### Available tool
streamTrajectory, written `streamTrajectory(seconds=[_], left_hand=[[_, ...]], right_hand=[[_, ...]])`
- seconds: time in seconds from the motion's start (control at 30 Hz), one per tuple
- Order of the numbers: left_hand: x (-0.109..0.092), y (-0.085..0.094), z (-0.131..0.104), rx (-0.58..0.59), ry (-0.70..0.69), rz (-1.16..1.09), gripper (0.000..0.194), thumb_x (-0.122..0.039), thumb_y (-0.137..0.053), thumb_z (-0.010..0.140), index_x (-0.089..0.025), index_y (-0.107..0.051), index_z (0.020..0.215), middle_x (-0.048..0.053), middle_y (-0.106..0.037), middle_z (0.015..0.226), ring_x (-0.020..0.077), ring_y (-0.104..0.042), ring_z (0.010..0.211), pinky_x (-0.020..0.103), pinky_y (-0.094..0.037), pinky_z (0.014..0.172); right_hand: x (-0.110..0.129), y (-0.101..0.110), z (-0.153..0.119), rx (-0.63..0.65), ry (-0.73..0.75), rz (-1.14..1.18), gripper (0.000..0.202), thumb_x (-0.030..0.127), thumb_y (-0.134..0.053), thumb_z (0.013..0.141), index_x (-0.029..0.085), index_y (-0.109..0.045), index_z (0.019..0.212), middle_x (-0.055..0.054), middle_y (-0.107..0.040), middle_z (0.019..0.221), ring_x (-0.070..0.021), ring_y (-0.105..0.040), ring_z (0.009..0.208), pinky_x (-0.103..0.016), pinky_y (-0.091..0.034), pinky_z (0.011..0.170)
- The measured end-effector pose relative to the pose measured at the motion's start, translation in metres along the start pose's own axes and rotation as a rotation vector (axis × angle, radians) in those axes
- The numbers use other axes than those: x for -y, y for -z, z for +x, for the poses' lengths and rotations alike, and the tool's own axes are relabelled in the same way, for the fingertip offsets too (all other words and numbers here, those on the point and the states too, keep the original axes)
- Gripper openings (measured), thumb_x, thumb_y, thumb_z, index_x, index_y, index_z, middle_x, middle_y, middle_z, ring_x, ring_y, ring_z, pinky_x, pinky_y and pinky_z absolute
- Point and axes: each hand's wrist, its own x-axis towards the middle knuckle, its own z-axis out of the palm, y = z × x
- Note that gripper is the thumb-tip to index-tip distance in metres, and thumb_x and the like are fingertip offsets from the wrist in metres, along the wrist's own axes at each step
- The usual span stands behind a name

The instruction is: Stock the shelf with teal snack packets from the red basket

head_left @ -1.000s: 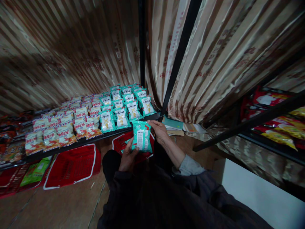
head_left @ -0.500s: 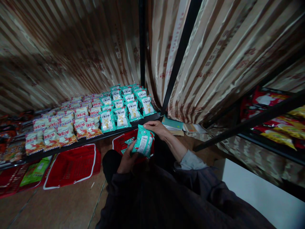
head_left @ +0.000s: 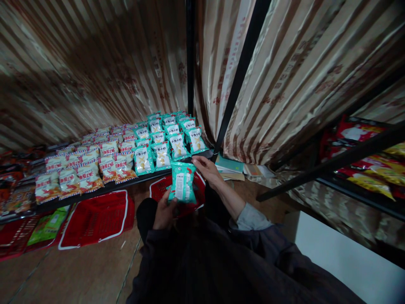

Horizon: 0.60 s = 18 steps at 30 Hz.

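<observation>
A teal snack bag (head_left: 182,183) is held upright over a red basket (head_left: 198,185), its printed label facing me. My left hand (head_left: 165,211) grips its lower left corner between thumb and fingers. At the bag's upper right edge is my right hand (head_left: 205,169), its fingers bent together near the corner; whether they pinch it is hard to make out. Just beyond, rows of teal bags (head_left: 162,155) stand at the right end of a low black shelf (head_left: 164,172). White and orange snack bags (head_left: 90,175) line up to their left.
Another red basket (head_left: 95,219) lies on the floor at the left, beside a green packet (head_left: 47,228). Books (head_left: 230,164) lie behind my right hand. Black poles (head_left: 238,80) stand before striped curtains. Red and yellow bags (head_left: 370,169) fill a shelf at the right, above a white box (head_left: 341,257).
The held bag has moved left and slightly up and turned from tilted to nearly upright. My right hand has shifted a little from its top to its right edge.
</observation>
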Motion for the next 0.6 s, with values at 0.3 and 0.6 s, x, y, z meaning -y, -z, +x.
streamTrajectory(seconds=[0.3, 0.6], left_hand=[[0.0, -0.009, 0.012, -0.16, -0.068, -0.179, 0.049, -0.03, -0.067, 0.064, -0.022, -0.057, 0.111, 0.006, -0.062, 0.113, 0.0224, -0.057, 0.106, 0.032, -0.046, 0.089], [-0.001, -0.013, 0.011, -0.174, -0.057, -0.26, 0.051, -0.023, -0.067, 0.06, -0.022, -0.057, 0.109, 0.006, -0.062, 0.114, 0.0228, -0.055, 0.109, 0.032, -0.045, 0.091]], right_hand=[[-0.018, -0.007, -0.035, 0.332, -0.228, 0.035, 0.049, 0.039, -0.076, 0.06, 0.019, -0.061, 0.102, 0.001, -0.064, 0.075, -0.0129, -0.06, 0.071, -0.028, -0.048, 0.07], [-0.033, -0.01, -0.035, 0.298, -0.211, 0.071, 0.039, 0.026, -0.074, 0.056, 0.016, -0.064, 0.092, 0.0, -0.064, 0.077, -0.0097, -0.057, 0.062, -0.024, -0.045, 0.06]])
